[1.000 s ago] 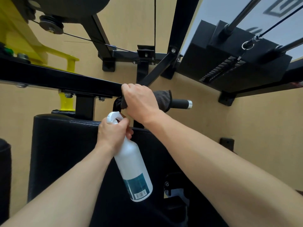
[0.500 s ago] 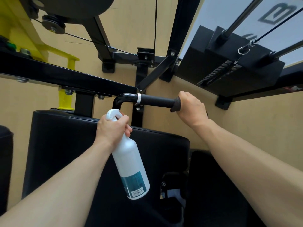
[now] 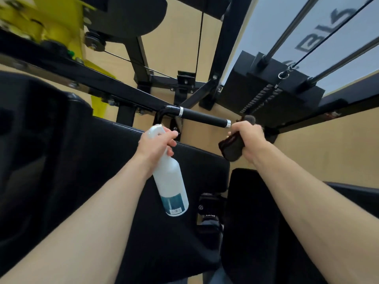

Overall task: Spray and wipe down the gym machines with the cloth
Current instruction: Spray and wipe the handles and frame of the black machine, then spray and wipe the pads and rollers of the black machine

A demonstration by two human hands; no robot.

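My left hand (image 3: 155, 145) grips the neck of a white spray bottle (image 3: 171, 182) with a teal label, its base tilted down over the black seat pad (image 3: 98, 165). My right hand (image 3: 249, 140) is shut on a dark grey cloth (image 3: 231, 147), just past the free end of the machine's black handle grip (image 3: 203, 117). The handle is bare along its whole length and neither hand touches it. It sticks out to the right from a black frame bar (image 3: 86, 78).
A black weight stack (image 3: 272, 93) with chrome guide rods and a cable stands at the upper right. Yellow machine parts (image 3: 51, 27) and a pulley sit at the upper left. A second black pad (image 3: 252, 222) lies under my right forearm. The floor is tan.
My right hand with the cloth slid rightward along the handle and came off its end. The left hand with the bottle stayed nearly still. The view tilted up.
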